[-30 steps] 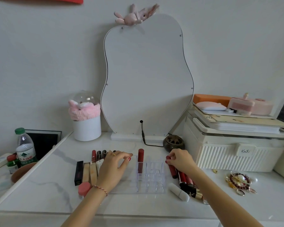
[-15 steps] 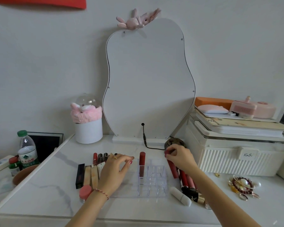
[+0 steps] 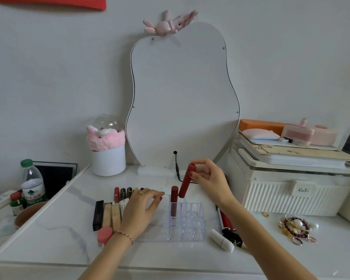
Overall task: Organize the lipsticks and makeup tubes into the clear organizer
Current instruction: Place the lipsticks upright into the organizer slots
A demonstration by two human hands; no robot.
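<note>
Marble tabletop [image 3: 49, 235]: one tube [image 3: 174, 201] slotted (one [image 3: 187, 180] airborne).

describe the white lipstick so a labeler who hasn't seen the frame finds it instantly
Start at the clear organizer in front of the mirror. Just off its near right corner, the white lipstick lies flat on the table. It is the only white tube there; its neighbours are red and black.
</note>
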